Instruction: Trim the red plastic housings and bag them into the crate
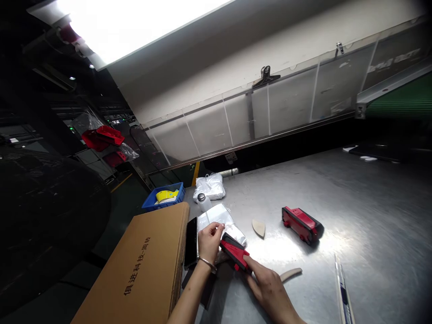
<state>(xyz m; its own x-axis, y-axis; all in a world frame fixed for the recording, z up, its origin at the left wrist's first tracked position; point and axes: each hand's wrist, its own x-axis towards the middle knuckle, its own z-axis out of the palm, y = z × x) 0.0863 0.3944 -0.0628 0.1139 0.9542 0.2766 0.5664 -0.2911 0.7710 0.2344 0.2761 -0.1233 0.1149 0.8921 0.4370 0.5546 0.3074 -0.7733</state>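
Note:
My right hand [268,285] grips a red-and-black plastic housing [235,253] at its near end, holding it tilted above the metal table. Just left of the housing's far end is my left hand [209,243], its thumb and forefinger pinched together. Whatever may be between those fingertips is too small to make out. A second red-and-black housing [300,223] lies on the table to the right. Between the two sits a beige pointed piece [258,228], and a curved beige strip [290,273] pokes out beyond my right hand.
A cardboard box [141,261] stands at left, with a dark phone-like slab [191,243] beside it. Behind are plastic bags [209,185], a pump-top bottle [204,203] and a blue bin [181,193]. A utility knife [343,292] lies at right on the metal table [330,189].

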